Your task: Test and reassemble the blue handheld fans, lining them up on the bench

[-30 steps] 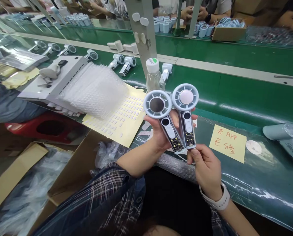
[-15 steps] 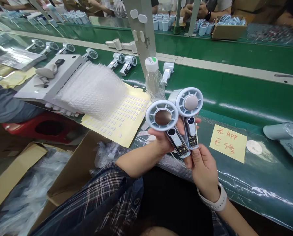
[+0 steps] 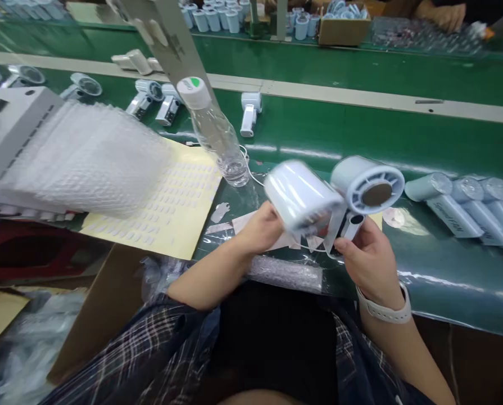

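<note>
A second ago the two handheld fans stood upright side by side, faces toward the camera; now both are tipped over and parted; the left fan is blurred, its round head turned so the smooth side of the barrel shows; the right fan lies tilted with its grille facing right and up. The view has also swung, so the water bottle now leans just left of the fans. The left hand sits under the blurred fan, fingers curled about its lower part, though the blur hides exactly how; the right hand has its fingers closed around the right fan's handle, thumb on top. Both fans hover just above the green table, right of the bottle; a yellow sticker sheet lies left of the bottle; a row of pale cylinders lies far right of it.
</note>
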The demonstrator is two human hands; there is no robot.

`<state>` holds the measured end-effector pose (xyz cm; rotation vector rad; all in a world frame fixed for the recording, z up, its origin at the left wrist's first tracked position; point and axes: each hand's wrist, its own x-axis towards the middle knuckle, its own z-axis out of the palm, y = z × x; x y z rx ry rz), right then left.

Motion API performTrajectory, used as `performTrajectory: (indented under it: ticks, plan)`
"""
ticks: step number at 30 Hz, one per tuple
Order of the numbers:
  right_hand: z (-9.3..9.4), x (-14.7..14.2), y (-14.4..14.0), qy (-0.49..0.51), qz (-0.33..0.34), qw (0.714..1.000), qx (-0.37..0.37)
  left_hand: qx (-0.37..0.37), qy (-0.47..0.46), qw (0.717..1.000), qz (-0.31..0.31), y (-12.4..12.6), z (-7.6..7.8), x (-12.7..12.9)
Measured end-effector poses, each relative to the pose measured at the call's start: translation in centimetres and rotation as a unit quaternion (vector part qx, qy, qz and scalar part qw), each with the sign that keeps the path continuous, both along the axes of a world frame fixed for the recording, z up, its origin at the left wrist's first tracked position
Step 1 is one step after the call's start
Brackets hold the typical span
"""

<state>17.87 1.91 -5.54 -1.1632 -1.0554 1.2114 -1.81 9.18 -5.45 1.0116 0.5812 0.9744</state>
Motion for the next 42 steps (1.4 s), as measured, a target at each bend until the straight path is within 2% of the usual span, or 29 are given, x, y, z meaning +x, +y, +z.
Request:
performTrajectory:
  ticks: [3, 5, 16, 25, 30, 35, 40, 42]
  plan:
    - [0.1, 0.4, -0.2, 0.022, -0.053, 0.998, 0.006, -0.010, -0.062, 0.997, -0.036, 0.2, 0.1, 0.4]
    - [0.1, 0.6, -0.3, 0.040, -0.057, 0.997, 0.011, -0.010, -0.092, 0.993, -0.070, 0.0, 0.2, 0.6]
    - [-0.8, 0.6, -0.9, 0.047, -0.001, 0.999, -0.004, 0.069, -0.032, 0.987, -0.141, -0.5, -0.6, 0.4]
    - [-0.8, -0.5, -0.2, 0.082, 0.003, 0.997, -0.013, 0.048, -0.050, 0.984, -0.167, -0.2, -0.4, 1.0]
    - [-1.0, -0.2, -0.4, 0.070, -0.001, 0.997, -0.013, 0.046, -0.045, 0.988, -0.140, -0.5, -0.6, 0.8]
    - [-1.3, 0.1, -0.3, 0.056, 0.009, 0.998, -0.017, 0.073, -0.037, 0.986, -0.146, -0.4, -0.9, 0.8]
    - [-1.6, -0.3, -0.1, 0.053, -0.017, 0.998, -0.034, 0.029, -0.021, 0.997, -0.070, 0.1, -1.4, 1.1]
    - [-1.6, -0.3, 0.0, 0.066, -0.018, 0.997, -0.031, 0.019, -0.027, 0.997, -0.066, 0.2, -1.3, 1.1]
